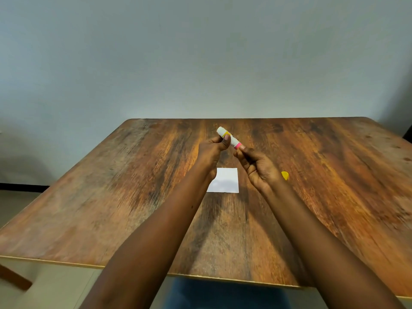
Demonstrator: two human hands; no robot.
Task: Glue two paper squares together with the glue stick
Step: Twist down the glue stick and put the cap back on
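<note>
Wood-grain brown counter, set against a pale grey-blue wall.

- Small white glue stick with yellow and pink bands is held in the air above the counter's middle, tilted, its white end up and to the left, its pink end down and to the right.
- Left hand: fingers are curled round the stick's upper part, with the thumb laid across the yellow band.
- Right hand: fingers are pinched on the pink lower end.
- 1 flat white paper square is seen on the counter below and between the 2 hands, its left edge hidden by the left wrist. Whether a 2nd sheet lies on it cannot be told.
- Small round yellow cap rests on the counter just right of the right hand, apart from the paper.
</note>
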